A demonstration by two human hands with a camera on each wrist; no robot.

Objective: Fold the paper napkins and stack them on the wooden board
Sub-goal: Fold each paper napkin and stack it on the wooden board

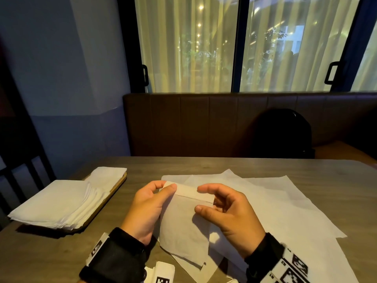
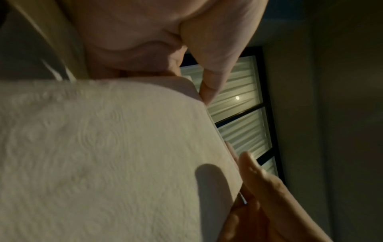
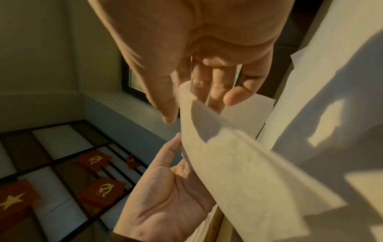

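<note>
In the head view, at left: shows folded napkins (image 1: 57, 203) stacked on wooden board (image 1: 120, 182), reaching its near edge; several flat sheets (image 1: 285, 201) right, unfolded. Leaves bare table (image 1: 122, 211) toward board. Pinches lifted napkin (image 1: 183, 217) by its top-left corner with left hand (image 1: 146, 207); brackets its right edge with right hand (image 1: 228, 213). Left wrist: confirms pinch. Right wrist: cannot tell if right hand grips or only touches.

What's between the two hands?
A paper napkin, top edge folded over, spans from the left hand to the right hand; the head view shows it best.
</note>
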